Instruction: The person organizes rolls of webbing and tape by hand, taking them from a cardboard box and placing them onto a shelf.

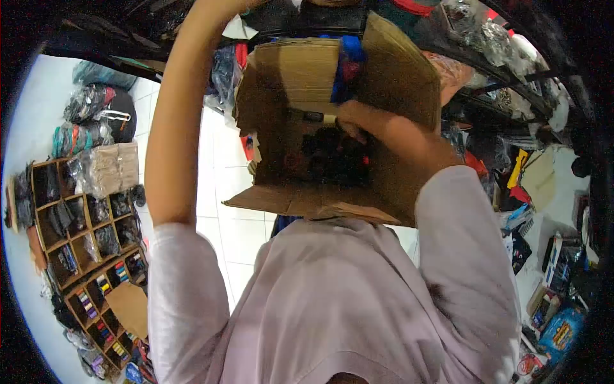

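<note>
An open cardboard box (396, 96) stands in front of my chest, its flaps spread and its left edge torn. Inside it my right hand (352, 120) reaches down, with fingers bent over dark items (332, 157) at the bottom; what they hold, if anything, is too dark to tell. Close above that hand, a blue strip (348, 64) hangs over the box's far edge. My left arm is raised along the left side, and its hand lies beyond the top edge of the view.
Dark shelves with plastic-wrapped goods (499, 38) run across the top and right. At left stands a wooden cubby shelf (80, 224) with thread spools and packets, below stacked bags (96, 131). White floor tiles (240, 221) show beneath the box. A blue package (563, 329) lies lower right.
</note>
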`<state>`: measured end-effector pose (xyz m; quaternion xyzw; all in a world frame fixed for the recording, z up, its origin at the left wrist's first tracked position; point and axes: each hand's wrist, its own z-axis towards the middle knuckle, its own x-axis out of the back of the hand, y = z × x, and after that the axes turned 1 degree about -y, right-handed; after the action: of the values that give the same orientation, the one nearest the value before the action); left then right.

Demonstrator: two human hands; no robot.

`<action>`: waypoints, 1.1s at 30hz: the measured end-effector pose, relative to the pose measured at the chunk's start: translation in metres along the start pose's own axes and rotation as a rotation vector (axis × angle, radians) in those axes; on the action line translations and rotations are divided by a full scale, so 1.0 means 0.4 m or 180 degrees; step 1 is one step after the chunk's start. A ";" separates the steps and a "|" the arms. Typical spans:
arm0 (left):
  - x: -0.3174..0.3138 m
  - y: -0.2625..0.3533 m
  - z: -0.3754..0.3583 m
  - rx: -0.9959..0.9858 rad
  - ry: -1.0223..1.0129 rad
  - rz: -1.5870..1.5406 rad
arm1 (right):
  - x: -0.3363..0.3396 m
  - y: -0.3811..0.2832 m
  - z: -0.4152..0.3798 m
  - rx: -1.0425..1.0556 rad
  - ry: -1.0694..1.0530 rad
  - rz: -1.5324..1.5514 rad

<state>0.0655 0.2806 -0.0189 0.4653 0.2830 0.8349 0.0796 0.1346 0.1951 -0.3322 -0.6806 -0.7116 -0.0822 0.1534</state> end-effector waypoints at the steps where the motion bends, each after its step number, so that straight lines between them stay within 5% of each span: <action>1: 0.029 -0.099 -0.114 -0.0605 -0.0341 -0.0400 | -0.038 -0.002 0.092 -0.0030 0.0290 0.0239; 2: 0.058 -0.102 -0.226 -0.0357 -0.0076 -0.1123 | -0.100 0.010 0.170 -0.0064 0.0574 0.0488; 3: 0.122 -0.105 -0.333 -0.0269 -0.0325 -0.0606 | -0.178 0.034 0.243 -0.0103 0.0854 0.0743; 4: 0.159 -0.183 -0.489 0.0754 -0.0282 -0.0984 | -0.264 0.058 0.317 -0.0145 0.1133 0.1006; 6: 0.158 -0.281 -0.771 0.2431 0.0805 -0.1002 | -0.416 0.116 0.450 -0.0260 0.1707 0.1503; 8: 0.103 -0.400 -1.248 0.3964 0.1388 -0.0715 | -0.546 0.099 0.602 -0.0320 0.2246 0.1990; 9: 0.079 -0.415 -1.550 0.4920 0.0981 -0.0674 | -0.558 0.099 0.695 -0.0315 0.2501 0.2228; 10: 0.030 -0.375 -1.873 0.5102 0.0777 -0.1208 | -0.526 0.060 0.680 -0.0222 0.2463 0.2234; 11: -0.022 -0.228 -1.864 0.6664 0.0007 -0.1034 | -0.477 0.031 0.623 -0.0254 0.2460 0.2148; 12: -0.040 -0.114 -1.994 0.7316 0.0374 -0.2467 | -0.422 0.013 0.584 -0.0318 0.2476 0.2062; 15: -0.032 -0.045 -1.991 0.7394 0.0359 -0.2325 | -0.372 -0.017 0.641 0.0009 0.2020 0.1960; 16: -0.037 -0.008 -1.983 0.7427 0.0350 -0.2286 | -0.444 -0.015 0.802 0.0026 0.1973 0.1945; 18: -0.052 0.052 -1.970 0.7466 0.0358 -0.2212 | -0.606 -0.022 1.100 0.0658 0.4909 0.0243; 19: -0.052 0.080 -1.970 0.7489 0.0356 -0.2162 | -0.584 -0.039 1.052 0.0690 0.4881 0.0251; 25: -0.010 0.287 -2.019 0.7677 0.0234 -0.1877 | -0.269 -0.087 0.767 0.0541 0.0796 -0.0067; 32: -0.021 0.310 -2.056 0.7428 0.0131 -0.1603 | -0.302 -0.341 0.747 0.0679 0.1603 0.1291; 33: -0.012 0.289 -2.051 0.7362 0.0116 -0.1530 | -0.630 -0.302 0.591 0.0705 0.1771 0.1542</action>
<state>-0.5911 -0.1440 -0.2928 0.1836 0.9523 0.0525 -0.2380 -0.0040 0.0273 -0.6264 -0.7600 -0.4659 -0.1479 0.4282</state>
